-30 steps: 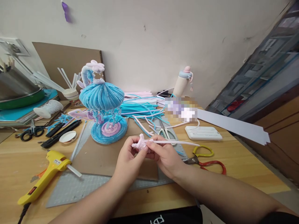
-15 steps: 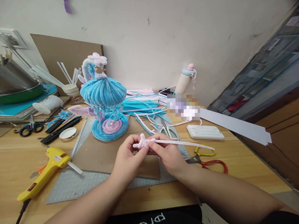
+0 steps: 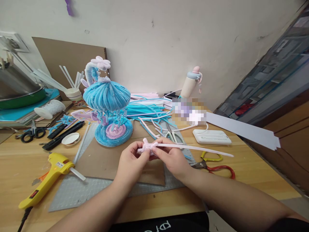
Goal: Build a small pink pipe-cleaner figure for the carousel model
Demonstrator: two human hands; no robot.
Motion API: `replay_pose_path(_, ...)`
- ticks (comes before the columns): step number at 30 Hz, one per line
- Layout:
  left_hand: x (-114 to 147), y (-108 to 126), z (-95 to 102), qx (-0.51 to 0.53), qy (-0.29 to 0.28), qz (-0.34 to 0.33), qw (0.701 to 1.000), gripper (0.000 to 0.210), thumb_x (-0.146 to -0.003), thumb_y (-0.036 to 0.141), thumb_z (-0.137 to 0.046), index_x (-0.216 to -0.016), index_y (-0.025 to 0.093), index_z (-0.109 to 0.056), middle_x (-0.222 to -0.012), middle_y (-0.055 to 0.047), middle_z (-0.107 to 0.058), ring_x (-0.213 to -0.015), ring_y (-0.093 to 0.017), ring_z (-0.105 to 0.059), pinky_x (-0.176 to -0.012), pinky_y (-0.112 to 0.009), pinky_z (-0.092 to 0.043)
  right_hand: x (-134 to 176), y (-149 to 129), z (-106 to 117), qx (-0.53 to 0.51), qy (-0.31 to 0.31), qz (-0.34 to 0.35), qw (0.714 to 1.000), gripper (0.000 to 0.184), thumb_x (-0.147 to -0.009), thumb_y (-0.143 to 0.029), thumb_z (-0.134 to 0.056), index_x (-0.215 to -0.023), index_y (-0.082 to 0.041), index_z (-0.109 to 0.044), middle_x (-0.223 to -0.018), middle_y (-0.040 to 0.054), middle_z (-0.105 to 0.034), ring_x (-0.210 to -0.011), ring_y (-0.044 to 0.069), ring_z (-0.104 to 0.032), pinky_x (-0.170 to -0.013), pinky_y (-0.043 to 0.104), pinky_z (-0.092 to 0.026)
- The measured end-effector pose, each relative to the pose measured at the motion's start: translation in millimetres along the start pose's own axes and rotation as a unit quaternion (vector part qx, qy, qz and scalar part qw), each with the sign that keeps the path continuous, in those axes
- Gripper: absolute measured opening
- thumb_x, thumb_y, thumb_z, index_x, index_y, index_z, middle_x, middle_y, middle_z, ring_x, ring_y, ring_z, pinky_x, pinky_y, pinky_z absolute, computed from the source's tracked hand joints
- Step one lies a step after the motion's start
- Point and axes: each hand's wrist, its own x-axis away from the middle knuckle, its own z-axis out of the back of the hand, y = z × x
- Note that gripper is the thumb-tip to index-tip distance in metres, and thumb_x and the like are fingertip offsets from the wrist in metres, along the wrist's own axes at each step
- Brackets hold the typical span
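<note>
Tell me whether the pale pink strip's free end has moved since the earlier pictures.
Yes, rightward: the pale pink strip first ended near the left of the yellow scissor loop; now it reaches past the loop's right edge.

The hands [image 3: 130,164] [image 3: 175,161] partly hide the pink piece [image 3: 147,146]; a metal container [image 3: 19,79] (left edge) is cut off.

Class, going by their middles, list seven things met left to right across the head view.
Black-handled scissors, white spool, blue fuzzy model, left hand, right hand, cream bottle, white rectangular device.
</note>
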Motion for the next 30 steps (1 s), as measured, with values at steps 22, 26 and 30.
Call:
replay_pose_path(22, -13, -13, 10.2, -0.011, -0.050, 0.007, 0.999, 0.017, -0.071, 0.031, -0.065, -0.066, 0.014, -0.064, -0.061, -0.002, -0.067, -0.058, -0.013, -0.058, -0.060, -0.021, -0.042, -8, 7, 7, 0.036, -0.039, -0.036, 0.998, 0.020, -0.074, -0.034, -0.066, -0.076, -0.016, -0.058, -0.063, -0.0006, -0.064, -0.058, 0.011, -0.060, -0.060, 0.026, -0.051)
replay_pose_path(26, -12, -11, 9.6, -0.046, -0.067, 0.003, 0.997, 0.015, -0.071, 0.028, -0.063, -0.066, 0.014, -0.066, -0.061, -0.004, -0.068, -0.060, -0.015, -0.060, -0.060, -0.023, -0.042, -8, 9, 10, 0.055, -0.042, -0.029, 0.997, 0.017, -0.074, -0.030, -0.065, -0.073, -0.017, -0.055, -0.062, -0.0014, -0.063, -0.057, 0.011, -0.059, -0.058, 0.025, -0.049)
replay_pose_path(30, -12, -9, 10.4, -0.151, -0.045, -0.025, 0.987, 0.012, -0.068, 0.023, -0.059, -0.066, 0.013, -0.066, -0.061, -0.003, -0.067, -0.058, -0.015, -0.057, -0.054, -0.022, -0.038, -7, 12, 11, 0.085, -0.044, -0.023, 0.995, 0.012, -0.076, -0.025, -0.062, -0.072, -0.018, -0.053, -0.061, -0.0025, -0.062, -0.057, 0.011, -0.058, -0.057, 0.023, -0.046)
